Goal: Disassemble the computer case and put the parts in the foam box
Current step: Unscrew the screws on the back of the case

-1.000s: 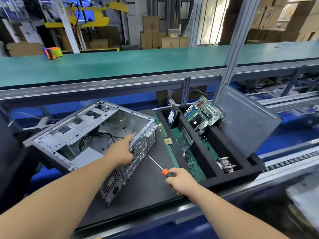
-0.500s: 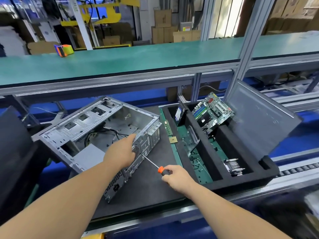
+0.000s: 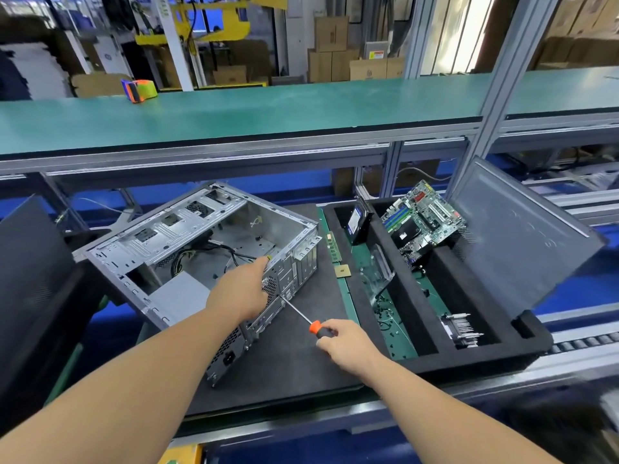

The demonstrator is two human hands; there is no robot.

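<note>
bare grey sheet metal makes up the computer case [image 3: 187,249], a stamped, perforated box lying open-side-up on the dark matte mat [image 3: 284,363] at the left, with black cables and a plain grey power supply [image 3: 181,293] inside. left hand [image 3: 244,293] grips the case's rear top edge, fingers curled over it, while the right hand [image 3: 348,343] is closed round the black-and-orange handle of a screwdriver [image 3: 310,324] whose thin steel shaft points at the vented rear panel. black foam box [image 3: 475,363], soft-edged with long compartments, sits just right of the mat holding a green motherboard [image 3: 425,219], a hard drive [image 3: 358,222] and a finned heatsink [image 3: 460,329], with a flat grey side panel [image 3: 522,239] leaning at its far side.
</note>
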